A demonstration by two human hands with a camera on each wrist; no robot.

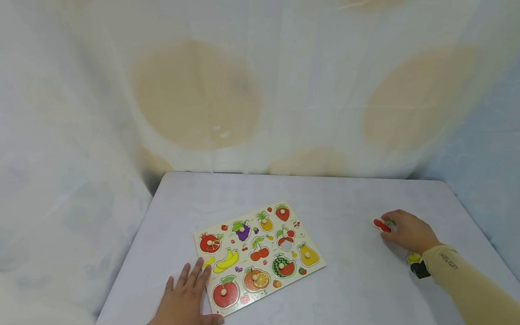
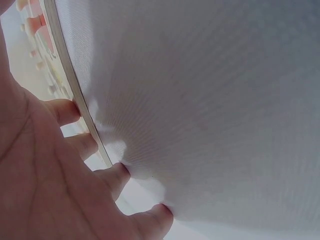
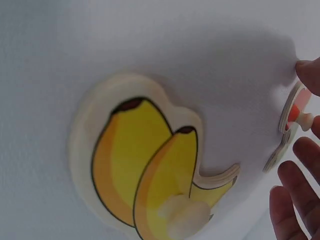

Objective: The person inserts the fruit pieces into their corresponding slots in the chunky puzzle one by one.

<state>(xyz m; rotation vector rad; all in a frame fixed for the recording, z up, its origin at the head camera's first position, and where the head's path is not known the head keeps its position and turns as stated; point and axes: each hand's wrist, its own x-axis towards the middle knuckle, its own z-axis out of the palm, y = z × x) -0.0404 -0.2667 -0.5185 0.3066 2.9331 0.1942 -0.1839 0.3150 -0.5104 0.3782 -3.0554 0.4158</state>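
Observation:
A wooden fruit puzzle board [image 1: 242, 267] lies left of centre on the white table. My left hand [image 1: 184, 301] has its fingers spread along the board's left edge, some fingertips touching it; the palm and fingertips [image 2: 120, 172] show in the left wrist view. At the right, my right hand [image 1: 410, 232] pinches a red cherry puzzle piece [image 1: 379, 226] by its pale knob [image 3: 304, 121]. Whether that piece touches the table is unclear. Below the right wrist lies a yellow banana puzzle piece [image 3: 150, 165], partly hidden in the head view.
Knobbed fruit pieces, such as the apple [image 1: 225, 293] and pear [image 1: 309, 255], sit in the board. Its banana picture [image 1: 226, 261] and cherry picture [image 1: 259, 253] show no knobs. Pale cloth walls [image 1: 289, 77] enclose the table's back and sides.

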